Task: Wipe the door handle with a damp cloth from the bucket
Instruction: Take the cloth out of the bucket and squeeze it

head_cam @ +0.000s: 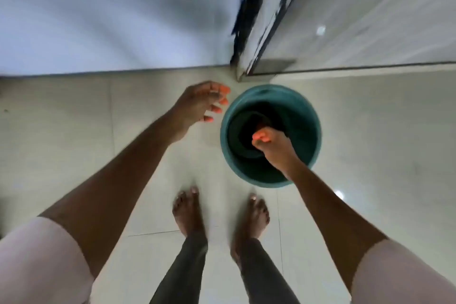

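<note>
A teal round bucket [306, 111] stands on the tiled floor just in front of my feet, near the foot of a door frame. My right hand [274, 145] reaches down into the bucket with its fingers closed; a dark shape lies under the fingertips, possibly a cloth, but blur and shadow hide it. My left hand [199, 106] hovers beside the bucket's left rim, fingers spread and holding nothing. No door handle shows in this view.
A dark-edged door frame [249, 32] rises behind the bucket, with a glossy door panel [370, 20] to its right and a pale wall [111, 15] to its left. My bare feet [190, 210] stand on light floor tiles below the bucket.
</note>
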